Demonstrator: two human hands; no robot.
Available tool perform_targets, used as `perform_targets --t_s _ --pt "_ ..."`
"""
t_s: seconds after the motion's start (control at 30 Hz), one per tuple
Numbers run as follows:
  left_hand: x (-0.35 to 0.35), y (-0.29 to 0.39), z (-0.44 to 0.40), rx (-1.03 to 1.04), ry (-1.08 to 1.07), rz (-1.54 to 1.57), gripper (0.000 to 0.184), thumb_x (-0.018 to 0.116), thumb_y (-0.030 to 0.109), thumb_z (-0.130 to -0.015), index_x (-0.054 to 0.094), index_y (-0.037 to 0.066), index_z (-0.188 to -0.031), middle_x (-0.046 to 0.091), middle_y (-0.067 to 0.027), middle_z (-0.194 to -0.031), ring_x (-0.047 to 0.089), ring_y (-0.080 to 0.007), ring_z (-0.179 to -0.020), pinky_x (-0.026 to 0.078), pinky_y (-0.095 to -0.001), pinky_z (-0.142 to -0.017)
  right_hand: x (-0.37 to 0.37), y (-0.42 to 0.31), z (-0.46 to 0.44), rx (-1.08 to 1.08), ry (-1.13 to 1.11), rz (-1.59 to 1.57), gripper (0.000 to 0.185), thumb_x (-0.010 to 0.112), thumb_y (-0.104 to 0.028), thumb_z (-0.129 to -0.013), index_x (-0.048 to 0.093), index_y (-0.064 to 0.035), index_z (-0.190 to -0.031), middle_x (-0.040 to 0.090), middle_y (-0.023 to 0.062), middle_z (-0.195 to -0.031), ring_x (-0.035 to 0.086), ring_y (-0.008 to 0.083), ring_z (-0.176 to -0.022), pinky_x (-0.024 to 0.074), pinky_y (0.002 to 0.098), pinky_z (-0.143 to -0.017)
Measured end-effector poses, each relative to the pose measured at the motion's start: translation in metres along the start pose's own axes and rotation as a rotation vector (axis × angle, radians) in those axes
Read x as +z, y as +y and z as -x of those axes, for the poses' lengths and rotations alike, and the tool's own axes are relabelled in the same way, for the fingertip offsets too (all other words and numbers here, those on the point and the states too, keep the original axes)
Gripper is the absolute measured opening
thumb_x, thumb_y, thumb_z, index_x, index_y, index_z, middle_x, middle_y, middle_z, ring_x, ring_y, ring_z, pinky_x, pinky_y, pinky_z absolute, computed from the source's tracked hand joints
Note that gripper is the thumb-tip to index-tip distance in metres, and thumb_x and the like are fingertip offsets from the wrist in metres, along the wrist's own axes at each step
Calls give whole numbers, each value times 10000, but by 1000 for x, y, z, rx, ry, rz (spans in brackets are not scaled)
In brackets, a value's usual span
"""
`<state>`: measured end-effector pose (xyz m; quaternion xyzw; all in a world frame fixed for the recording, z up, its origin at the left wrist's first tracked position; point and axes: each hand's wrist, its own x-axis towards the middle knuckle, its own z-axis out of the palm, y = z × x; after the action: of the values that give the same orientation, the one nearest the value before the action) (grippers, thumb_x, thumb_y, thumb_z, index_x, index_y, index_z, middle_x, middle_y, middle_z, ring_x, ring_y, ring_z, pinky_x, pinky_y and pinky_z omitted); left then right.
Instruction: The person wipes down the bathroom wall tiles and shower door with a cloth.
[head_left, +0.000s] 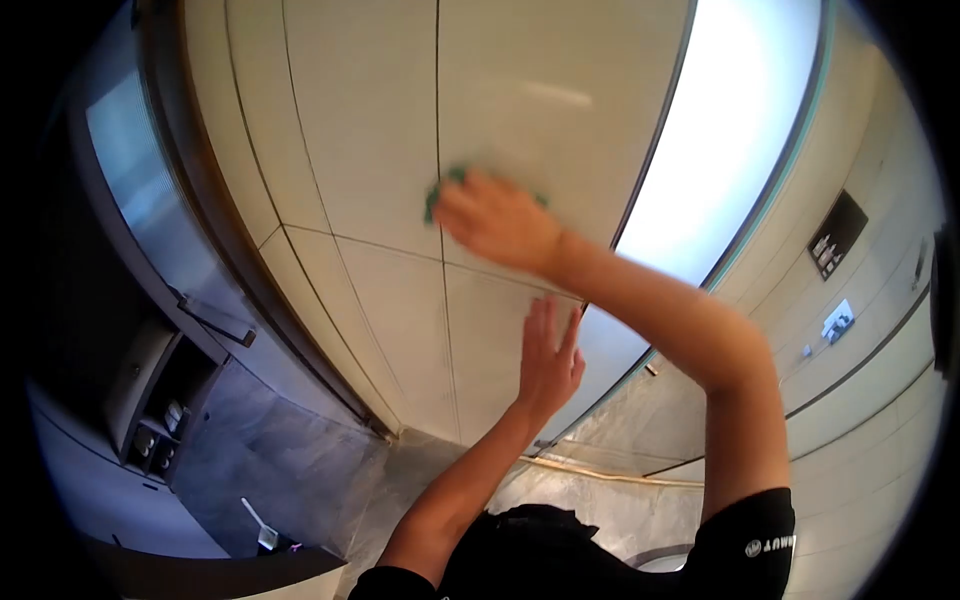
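My right hand [505, 220] is pressed to the pale tiled wall [365, 120], a little above a horizontal grout line. Under its fingers is a green cloth [433, 203]; only its edges show, and the hand is slightly blurred. Lower and to the right, my left hand [550, 355] rests against the same wall with its fingers stretched out and nothing in it. The right forearm crosses above the left hand.
A frosted glass panel [735, 120] stands right of the wall, with a recessed shelf [836, 235] of bottles beyond. At left are a door handle [215, 320], a cabinet with cubbies [165, 415] and a white-handled brush [262, 525]. Grey marble-look floor [290, 450] lies below.
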<state>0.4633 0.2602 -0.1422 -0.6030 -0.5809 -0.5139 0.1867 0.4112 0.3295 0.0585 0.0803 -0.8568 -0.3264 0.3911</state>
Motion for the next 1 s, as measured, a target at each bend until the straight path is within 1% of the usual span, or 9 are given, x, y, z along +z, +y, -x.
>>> perform_targets --t_s 0.07,0.17,0.23,0.37,0.53,0.6,0.67,0.87,1.0 --pt "2 -2 38 57 -295 40 727 602 92 -763 315 62 -1430 214 -296 -1462 239 -475 -1344 258 -589 -1056 37 -48 52 -128 -47 -7 84 614 -194 -756 600 -116 -786 447 26 -856 481 200 -792 448 288 -551" --pt "10 -22 109 23 -480 120 718 584 49 -731 355 63 -1412 260 -267 -1450 287 -451 -1325 303 -544 -1040 70 -110 115 -157 -172 -93 88 610 -199 -717 606 -116 -749 445 18 -859 474 202 -802 434 274 -544" --pt "3 -35 128 -53 -497 124 712 580 40 -720 375 62 -1402 281 -256 -1443 307 -432 -1317 315 -520 -1036 73 -123 132 -189 -272 -124 91 615 -197 -703 612 -116 -746 446 18 -855 475 201 -803 434 274 -549" --pt "-19 -61 126 -185 -474 77 629 569 23 -719 458 49 -1338 371 -229 -1390 388 -385 -1274 349 -475 -1032 50 -103 110 -74 -211 -195 147 619 -199 -684 644 -110 -798 457 22 -857 474 196 -799 441 277 -584" --pt "-42 -81 91 -225 -434 153 566 575 16 -741 480 38 -1299 402 -212 -1358 417 -376 -1246 376 -464 -1012 -34 -4 64 117 65 -63 311 639 -139 -683 684 -87 -986 570 48 -977 570 220 -813 468 299 -619" --pt "-56 -81 80 -339 -442 183 550 591 27 -754 481 38 -1293 408 -188 -1357 426 -363 -1243 389 -448 -1003 -57 11 52 333 293 0 325 717 -70 -587 703 -73 -912 582 74 -909 556 215 -685 454 316 -562" --pt "-64 -87 77 -372 -475 198 565 605 47 -768 451 34 -1312 406 -184 -1362 426 -364 -1242 386 -431 -1010 -62 13 59 299 375 94 352 730 -56 -549 702 -61 -900 576 56 -888 540 199 -679 426 312 -528" --pt "-73 -122 82 -497 -446 333 604 609 51 -778 398 45 -1344 426 -191 -1345 427 -371 -1242 378 -403 -1021 10 -93 163 167 7 -170 237 670 -133 -644 706 -124 -878 557 -13 -877 482 161 -681 384 275 -530" --pt "-70 -132 94 -674 -503 440 576 621 43 -803 413 42 -1340 463 -166 -1327 476 -301 -1217 400 -380 -995 44 -152 216 127 -234 -267 192 653 -161 -681 672 -140 -871 560 -28 -900 486 161 -737 396 281 -589"
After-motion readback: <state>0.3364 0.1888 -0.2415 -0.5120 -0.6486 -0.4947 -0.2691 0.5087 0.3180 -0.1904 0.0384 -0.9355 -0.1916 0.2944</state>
